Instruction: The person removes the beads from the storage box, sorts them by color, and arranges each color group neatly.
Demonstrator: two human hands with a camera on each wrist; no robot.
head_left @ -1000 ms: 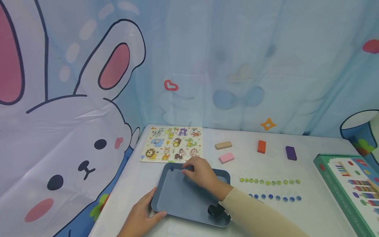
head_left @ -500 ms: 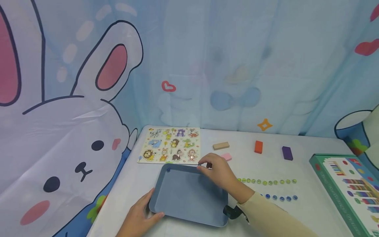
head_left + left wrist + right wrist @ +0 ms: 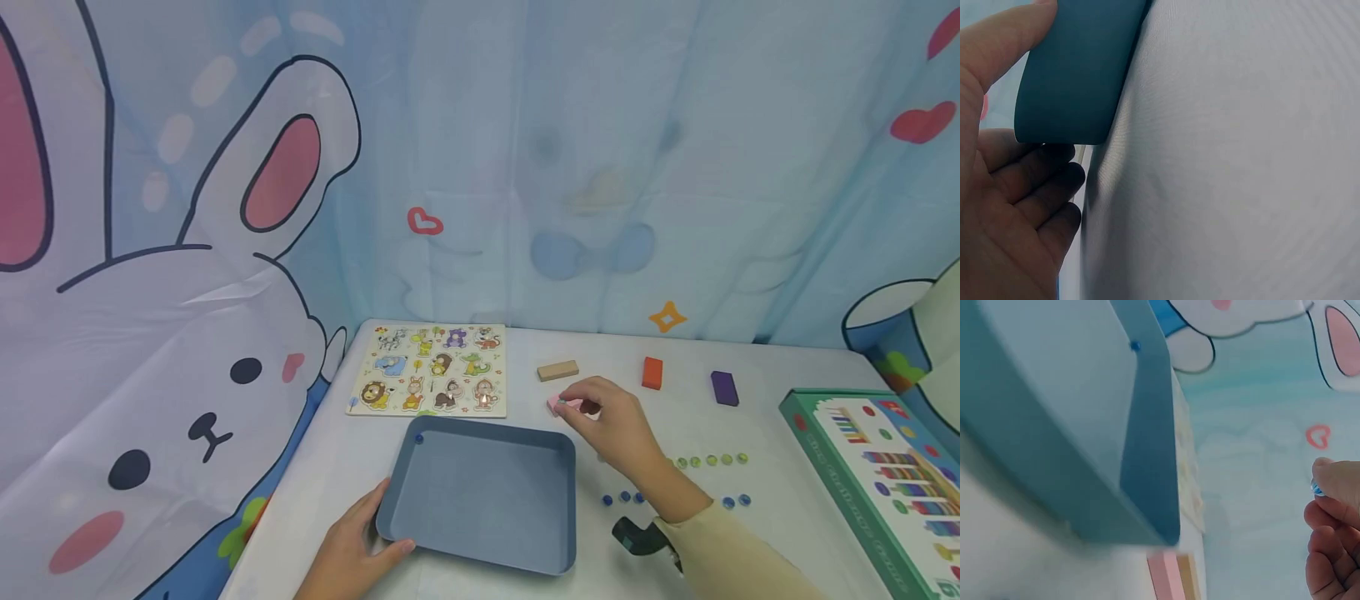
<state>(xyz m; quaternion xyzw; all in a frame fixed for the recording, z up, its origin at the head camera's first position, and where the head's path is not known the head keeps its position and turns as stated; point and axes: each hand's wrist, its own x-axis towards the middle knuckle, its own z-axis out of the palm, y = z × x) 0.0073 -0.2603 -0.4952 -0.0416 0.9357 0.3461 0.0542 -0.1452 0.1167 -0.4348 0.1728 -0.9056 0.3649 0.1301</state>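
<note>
In the head view my left hand holds the near left corner of a grey-blue tray, thumb on the front wall and fingers along the left side. The left wrist view shows that thumb on the tray wall. My right hand is off the tray's right side, in front of a pink block that it partly covers. Between its thumb and forefinger it pinches a small clear-and-blue glass marble. One blue marble lies in the tray's far left corner.
Yellow-green marbles and blue marbles form two rows, partly hidden by the right arm. An animal puzzle board lies behind the tray. Tan, orange and purple blocks sit farther back; a green box stands right.
My right hand has moved from over the tray's far side rightward, past its rim, to the pink block. The left hand keeps its hold on the tray corner.
</note>
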